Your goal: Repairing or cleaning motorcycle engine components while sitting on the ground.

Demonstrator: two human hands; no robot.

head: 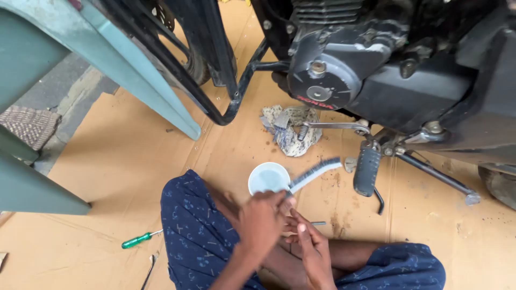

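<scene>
Flattened cardboard (134,177) covers the ground beside a motorcycle engine (333,75) at upper right. At lower centre, the left hand (260,223) is closed around one brush (314,174), light and stiff-handled, best gripped by the handle, bristles over one white cup (267,178). The right hand (314,249) pinches one thin metal rod (317,223). One green screwdriver (137,240) lies lower left.

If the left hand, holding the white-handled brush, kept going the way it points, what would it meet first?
The left hand points up and right. First in line is probably the small white round bowl, just ahead of its knuckles; past that, the crumpled patterned rag. Depth is unclear.
</scene>
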